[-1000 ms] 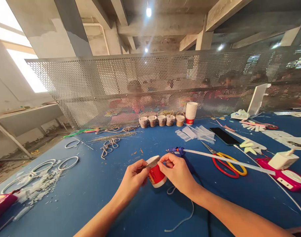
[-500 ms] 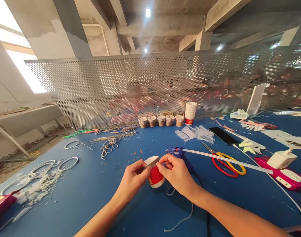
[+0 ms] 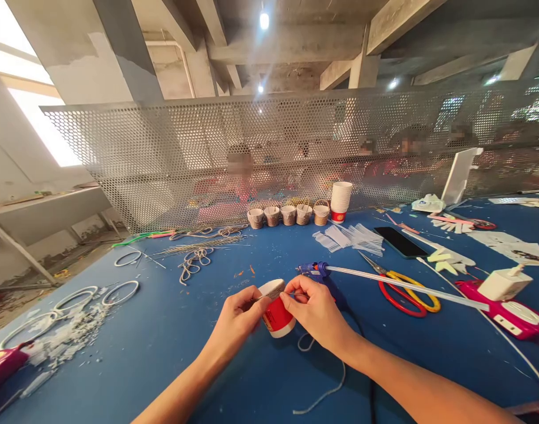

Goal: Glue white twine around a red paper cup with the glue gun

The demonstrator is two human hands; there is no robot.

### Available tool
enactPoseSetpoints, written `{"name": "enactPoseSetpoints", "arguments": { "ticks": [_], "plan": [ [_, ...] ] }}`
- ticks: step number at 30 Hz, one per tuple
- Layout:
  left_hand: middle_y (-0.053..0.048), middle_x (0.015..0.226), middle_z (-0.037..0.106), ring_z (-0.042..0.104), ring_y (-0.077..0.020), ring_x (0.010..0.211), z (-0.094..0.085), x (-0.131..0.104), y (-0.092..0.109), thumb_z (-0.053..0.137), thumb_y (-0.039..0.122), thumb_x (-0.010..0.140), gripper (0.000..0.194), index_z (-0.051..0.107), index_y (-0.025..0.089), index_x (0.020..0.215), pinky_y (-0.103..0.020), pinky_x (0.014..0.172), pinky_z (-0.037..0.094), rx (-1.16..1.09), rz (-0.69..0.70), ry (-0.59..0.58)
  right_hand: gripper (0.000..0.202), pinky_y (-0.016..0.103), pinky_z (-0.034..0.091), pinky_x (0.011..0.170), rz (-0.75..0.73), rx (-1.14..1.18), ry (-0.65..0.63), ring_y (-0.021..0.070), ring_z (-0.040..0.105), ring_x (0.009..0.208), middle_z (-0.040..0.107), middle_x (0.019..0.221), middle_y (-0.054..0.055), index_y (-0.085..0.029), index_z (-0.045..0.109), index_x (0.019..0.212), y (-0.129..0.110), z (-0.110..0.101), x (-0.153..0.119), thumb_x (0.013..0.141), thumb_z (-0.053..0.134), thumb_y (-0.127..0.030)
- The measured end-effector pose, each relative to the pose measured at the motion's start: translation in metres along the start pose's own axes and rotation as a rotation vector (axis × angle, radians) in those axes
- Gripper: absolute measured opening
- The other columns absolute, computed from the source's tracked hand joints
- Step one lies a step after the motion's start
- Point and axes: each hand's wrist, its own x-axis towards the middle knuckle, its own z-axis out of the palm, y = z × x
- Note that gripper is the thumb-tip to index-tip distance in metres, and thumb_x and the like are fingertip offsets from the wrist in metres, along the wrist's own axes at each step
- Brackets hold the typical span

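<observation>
A red and white paper cup (image 3: 278, 319) is held tilted above the blue table, with grey-beige cord around its upper edge. My left hand (image 3: 239, 318) is closed on the left side of the rim, thumb towards me. At the right side of the rim, my right hand (image 3: 316, 306) pinches the cord against the cup. The loose cord (image 3: 335, 391) trails below that hand in a loop and a tail over the table. Just behind my right hand lies a blue glue gun (image 3: 313, 270) with a long clear glue stick (image 3: 402, 286) in its back.
Red and yellow scissors (image 3: 406, 294), a phone (image 3: 399, 242) and a pink power strip (image 3: 512, 318) lie right. Clear glue sticks (image 3: 351, 237), several cord-covered cups (image 3: 288, 216) and a cup stack (image 3: 341, 203) stand behind. Cord bundles (image 3: 196, 259) and white rings (image 3: 121, 293) lie left. A perforated metal screen (image 3: 176, 171) borders the back.
The cup has shifted very slightly to the left between my hands. Both hands stay at its rim, almost where they were.
</observation>
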Motion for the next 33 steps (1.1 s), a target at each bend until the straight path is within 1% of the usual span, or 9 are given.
{"name": "enactPoseSetpoints", "arguments": {
  "ticks": [5,9,12,16,18,20,24,27,33],
  "plan": [
    [0.005,0.047,0.044,0.043,-0.0109,0.047,-0.002,-0.002,0.002,0.042,0.038,0.081,0.032,0.046,0.019,0.055,-0.024,0.053,0.035,-0.016,0.039,-0.022,0.015,0.022,0.025,0.044,0.041,0.068,-0.027,0.0086,0.027,0.046,0.030,0.048,-0.009,-0.020,0.050,0.066,-0.001,0.000,0.001,0.072,0.055,-0.033],
    [0.004,0.049,0.047,0.044,-0.0117,0.049,-0.002,-0.001,0.002,0.039,0.035,0.083,0.033,0.047,0.019,0.056,-0.024,0.053,0.037,-0.067,0.025,-0.048,0.016,0.022,0.026,0.044,0.076,0.151,-0.047,0.0087,0.028,0.047,0.031,0.049,-0.009,-0.020,0.050,0.066,0.002,-0.001,0.003,0.070,0.057,-0.034],
    [0.003,0.048,0.049,0.045,-0.0119,0.048,-0.004,0.001,0.000,0.038,0.035,0.083,0.033,0.051,0.018,0.058,-0.024,0.051,0.037,-0.141,-0.015,-0.108,0.017,0.022,0.028,0.046,0.117,0.213,-0.077,0.0090,0.031,0.049,0.035,0.051,-0.008,-0.020,0.051,0.068,0.005,-0.003,0.006,0.068,0.059,-0.034],
    [0.003,0.046,0.050,0.044,-0.0109,0.043,-0.006,0.004,-0.001,0.041,0.035,0.079,0.029,0.054,0.016,0.061,-0.023,0.045,0.036,-0.279,-0.081,-0.170,0.019,0.023,0.035,0.053,0.186,0.323,-0.113,0.0104,0.042,0.056,0.047,0.059,-0.006,-0.019,0.053,0.073,0.009,-0.006,0.008,0.067,0.062,-0.035],
    [0.003,0.046,0.051,0.044,-0.0102,0.040,-0.006,0.005,0.000,0.044,0.033,0.074,0.022,0.054,0.017,0.063,-0.022,0.043,0.036,-0.339,-0.102,-0.165,0.021,0.024,0.037,0.057,0.209,0.356,-0.111,0.0111,0.046,0.059,0.052,0.063,-0.004,-0.018,0.054,0.075,0.010,-0.007,0.009,0.067,0.063,-0.036],
    [0.004,0.046,0.050,0.044,-0.0094,0.040,-0.007,0.006,0.000,0.047,0.029,0.071,0.016,0.053,0.017,0.063,-0.021,0.041,0.036,-0.367,-0.107,-0.147,0.022,0.024,0.035,0.055,0.228,0.360,-0.097,0.0107,0.045,0.058,0.053,0.064,-0.004,-0.017,0.055,0.074,0.008,-0.009,0.009,0.066,0.063,-0.036],
    [0.006,0.046,0.047,0.045,-0.0080,0.041,-0.007,0.006,0.000,0.053,0.026,0.068,0.012,0.054,0.016,0.061,-0.019,0.041,0.035,-0.336,-0.091,-0.138,0.021,0.023,0.029,0.049,0.256,0.347,-0.072,0.0087,0.038,0.051,0.050,0.059,-0.005,-0.018,0.056,0.071,0.004,-0.010,0.010,0.063,0.063,-0.036],
    [0.006,0.047,0.048,0.047,-0.0083,0.043,-0.008,0.006,0.000,0.057,0.026,0.069,0.012,0.055,0.016,0.062,-0.019,0.043,0.036,-0.297,-0.079,-0.147,0.020,0.023,0.028,0.047,0.248,0.340,-0.071,0.0082,0.037,0.050,0.050,0.059,-0.005,-0.018,0.055,0.070,0.003,-0.011,0.010,0.064,0.062,-0.036],
    [0.004,0.048,0.052,0.046,-0.0090,0.045,-0.009,0.004,0.002,0.062,0.036,0.073,0.023,0.059,0.014,0.066,-0.021,0.045,0.038,-0.218,-0.029,-0.178,0.019,0.022,0.026,0.045,0.249,0.352,-0.069,0.0077,0.036,0.048,0.049,0.057,-0.005,-0.018,0.055,0.068,0.004,-0.013,0.011,0.064,0.063,-0.035]
  ]
}}
